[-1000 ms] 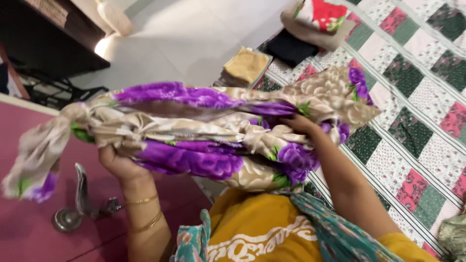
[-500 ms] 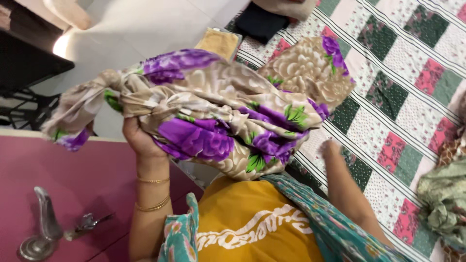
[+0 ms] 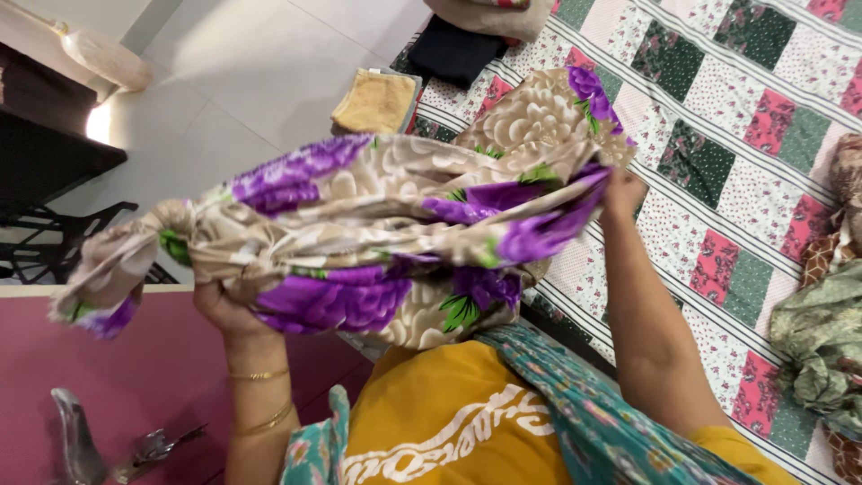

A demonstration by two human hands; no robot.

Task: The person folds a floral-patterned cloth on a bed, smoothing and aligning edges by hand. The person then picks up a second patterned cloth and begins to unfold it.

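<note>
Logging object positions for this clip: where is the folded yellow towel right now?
In the head view, the folded yellow towel lies upper centre on the pale tiled floor, at the patchwork quilt's edge, beside a black cloth.

A patchwork quilt [image 3: 718, 135] carries crumpled green cloth [image 3: 822, 346], a black folded cloth [image 3: 452, 49] and a yellow towel [image 3: 375, 101].

Soft, faintly glossy floral cloth [image 3: 377, 233]; matt cotton patchwork quilt [image 3: 736, 135]; smooth, shiny floor tiles [image 3: 260, 72].

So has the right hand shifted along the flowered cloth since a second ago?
Yes. The right hand was gripping the flowered cloth near the body; it has since moved outward over the patchwork quilt, pulling the cloth's end taut.
</note>
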